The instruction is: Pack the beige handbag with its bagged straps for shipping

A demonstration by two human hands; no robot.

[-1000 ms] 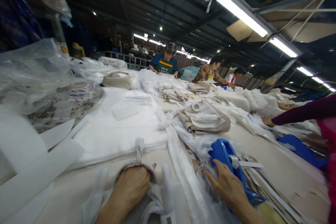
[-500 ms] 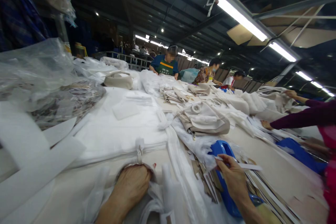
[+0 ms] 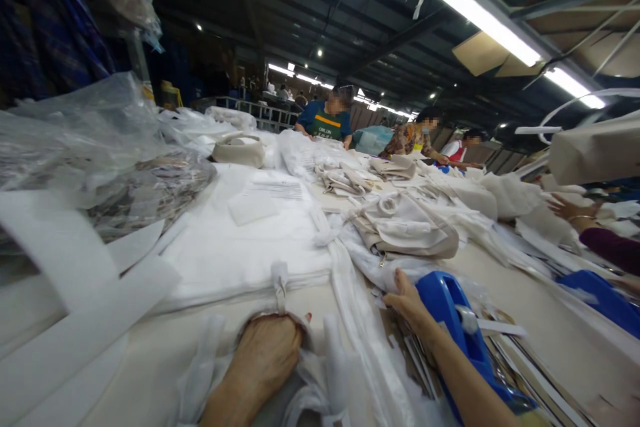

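My left hand [image 3: 267, 350] is low in the middle, its fingers curled down into the dark-rimmed opening of a pale bag [image 3: 295, 380], gripping it. The fingertips are hidden inside. A strap [image 3: 281, 287] wrapped in white material stands up just beyond the knuckles. My right hand [image 3: 407, 303] reaches forward over clear plastic wrap, fingers apart, with nothing visible in it. Right beside that forearm is a blue tape dispenser [image 3: 447, 320]. Ahead of the right hand lies a beige bag [image 3: 410, 227] with a small zip pull.
A stack of white foam sheets [image 3: 240, 240] lies ahead, with crumpled plastic [image 3: 100, 133] and white strips [image 3: 85, 313] to the left. Another blue dispenser [image 3: 603, 297] is at right. A co-worker's hand [image 3: 575, 207] reaches in there, near a raised pale bag [image 3: 595, 147]. More people stand behind.
My right hand has moved forward and left, off the tape dispenser, and its pinch has opened. The left hand stays in the bag. At right, a pale bag has come up into view.
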